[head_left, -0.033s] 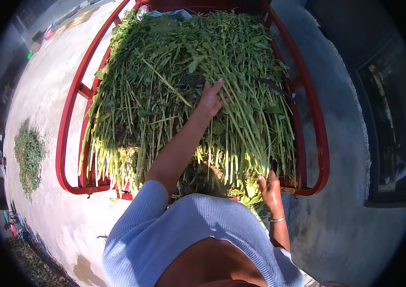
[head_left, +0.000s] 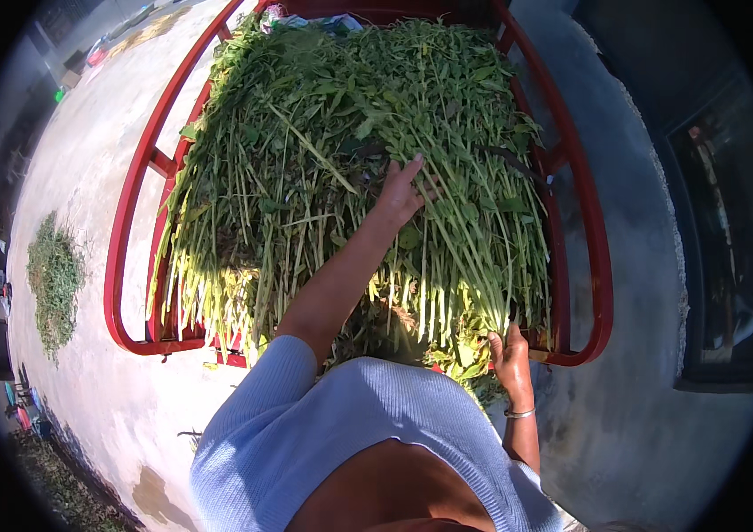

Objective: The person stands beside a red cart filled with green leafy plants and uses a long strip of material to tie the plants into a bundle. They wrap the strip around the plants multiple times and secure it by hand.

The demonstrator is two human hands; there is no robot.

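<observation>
A thick layer of cut leafy green plants point(head_left: 305, 142) lies in a red-railed cart bed, leaves toward the far end and pale stalk ends toward me. My left hand point(head_left: 401, 195) reaches to the middle of the pile, fingers spread against the side of a slanting bundle of plant stalks point(head_left: 465, 239); some fingertips are partly covered by stems. At the near right edge, my right hand point(head_left: 511, 363) closes round the lower ends of that bundle, thumb on the left. A bracelet point(head_left: 519, 413) circles my right wrist.
Red metal rails point(head_left: 133, 222) curve along both sides of the bed. A small heap of greens point(head_left: 54, 284) lies on the pale concrete at left. Past the right rail is a dark framed opening point(head_left: 722, 239). A crumpled plastic sack point(head_left: 314, 24) lies at the far end.
My right hand has shifted slightly right and down with the stalk ends. My left hand has moved a little to the right.
</observation>
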